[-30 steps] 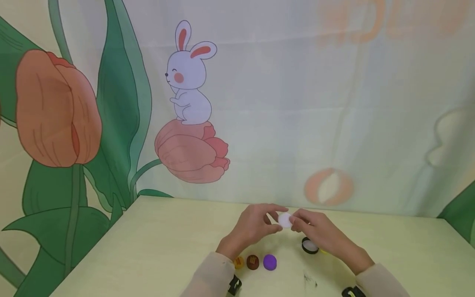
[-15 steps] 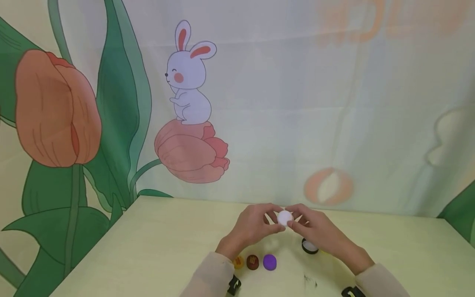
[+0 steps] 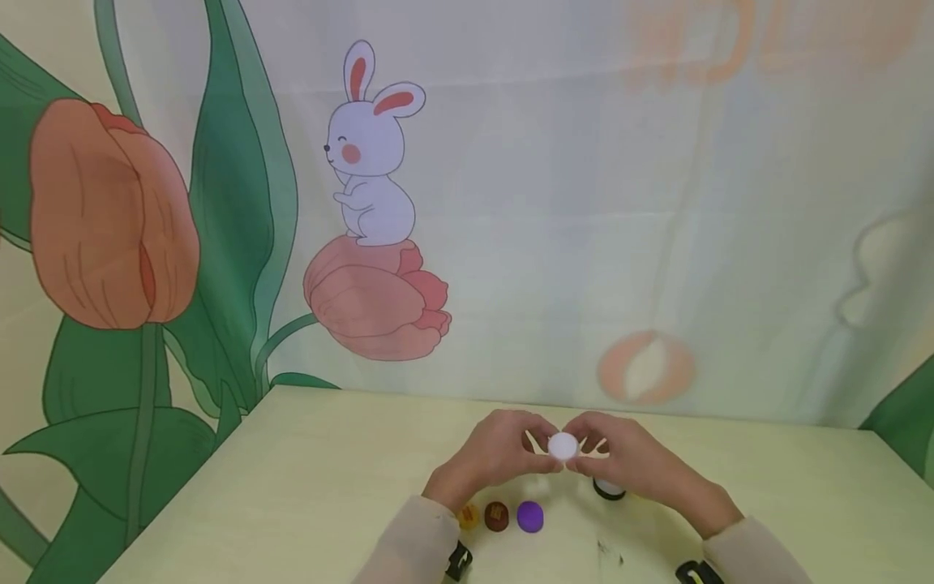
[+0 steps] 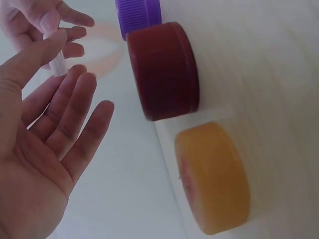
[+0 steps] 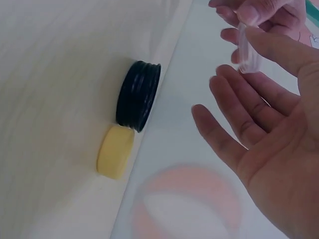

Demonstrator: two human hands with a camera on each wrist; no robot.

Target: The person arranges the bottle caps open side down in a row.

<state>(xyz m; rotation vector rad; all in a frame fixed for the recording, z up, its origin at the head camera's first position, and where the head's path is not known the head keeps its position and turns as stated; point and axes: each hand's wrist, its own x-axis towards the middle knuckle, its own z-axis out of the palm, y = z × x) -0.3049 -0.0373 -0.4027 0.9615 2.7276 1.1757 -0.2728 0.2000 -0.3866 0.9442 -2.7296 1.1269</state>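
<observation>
A small round white bottle cap [image 3: 563, 446] is raised over the table between both hands in the head view. My left hand [image 3: 503, 442] pinches its left side with thumb and fingertips, and my right hand [image 3: 620, 450] pinches the right side. Seen edge-on in the left wrist view, the cap looks whitish and translucent. The left hand's other fingers [image 4: 94, 134] spread loosely. Below the left hand stand an orange-yellow cap [image 4: 214, 179], a dark red-brown cap [image 4: 163, 72] and a ribbed purple cap [image 4: 139, 17]. Near the right hand are a black cap [image 5: 138, 97] and a yellow cap [image 5: 115, 152].
The pale table [image 3: 328, 478] ends at a printed curtain [image 3: 525, 243] with a rabbit and tulips. Dark marks [image 3: 610, 553] show on the tabletop near the front. Black wrist gear [image 3: 460, 560] sits under the left sleeve, and similar gear [image 3: 698, 573] under the right.
The right hand has shifted its fingers from the cap's front edge to its right side. Both hands have come slightly nearer with the cap, whose round face now shows more fully.
</observation>
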